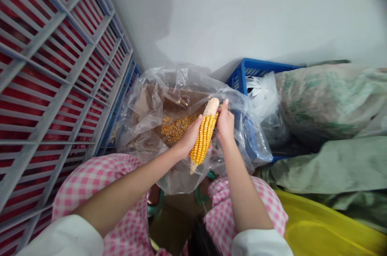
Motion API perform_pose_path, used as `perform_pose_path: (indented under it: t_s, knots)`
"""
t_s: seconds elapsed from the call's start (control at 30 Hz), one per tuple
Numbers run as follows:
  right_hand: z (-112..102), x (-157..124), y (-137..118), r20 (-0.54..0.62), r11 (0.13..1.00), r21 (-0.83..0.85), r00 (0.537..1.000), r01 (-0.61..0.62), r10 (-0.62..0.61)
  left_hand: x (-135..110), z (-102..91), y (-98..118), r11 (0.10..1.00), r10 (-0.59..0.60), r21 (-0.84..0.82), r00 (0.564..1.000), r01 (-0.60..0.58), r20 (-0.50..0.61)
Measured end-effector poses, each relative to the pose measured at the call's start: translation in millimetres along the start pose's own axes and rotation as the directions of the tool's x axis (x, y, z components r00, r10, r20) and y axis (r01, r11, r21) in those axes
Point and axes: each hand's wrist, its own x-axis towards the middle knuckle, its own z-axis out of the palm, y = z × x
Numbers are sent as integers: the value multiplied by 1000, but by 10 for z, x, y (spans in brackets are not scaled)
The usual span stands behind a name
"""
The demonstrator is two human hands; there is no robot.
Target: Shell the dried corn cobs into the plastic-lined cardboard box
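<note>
An ear of corn (203, 140) is held at a slant in front of me, over a box lined with a clear plastic bag (136, 139). Its upper end is bare pale cob, while yellow kernels cover the rest down to the pointed tip. My left hand (191, 135) is closed around the ear's left side. On the other side, my right hand (225, 121) touches the ear near the border between kernels and bare cob, thumb pointing up; some of its fingers are hidden behind the ear. Loose corn kernels (177, 128) lie in a heap inside the lined box.
Grey slatted crates (65, 78) with red contents rise on the left. A blue plastic basket (242, 74) with white plastic bags stands at the right, beside a full woven sack (326, 94). A yellow item (326, 223) lies at lower right. Behind is a pale wall (242, 10).
</note>
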Motion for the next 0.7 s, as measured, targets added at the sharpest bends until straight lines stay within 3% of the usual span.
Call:
perform_pose_path:
  t_s: [0.1, 0.2, 0.3, 0.4, 0.57, 0.7]
  knots:
    - [-57, 8, -69, 42, 994, -101, 998, -37, 41, 6, -6, 67, 997, -59, -46, 998, 60, 25]
    - [-103, -4, -136, 87, 984, -166, 995, 62, -48, 11, -29, 123, 992, -113, -45, 991, 116, 67]
    - [-100, -5, -134, 106, 988, -89, 987, 128, -118, 15, -55, 149, 983, -182, 9, 973, 183, 142]
    - [-83, 20, -87, 27, 989, 30, 989, 146, -147, 19, -81, 154, 971, -238, 62, 947, 230, 215]
    - [-120, 42, -113, -21, 980, 200, 1000, -17, 22, 5, -95, 148, 965, -264, 85, 917, 250, 300]
    - [-170, 19, -202, 190, 932, 305, 971, -197, 143, -7, -76, 130, 970, -241, 72, 931, 231, 275]
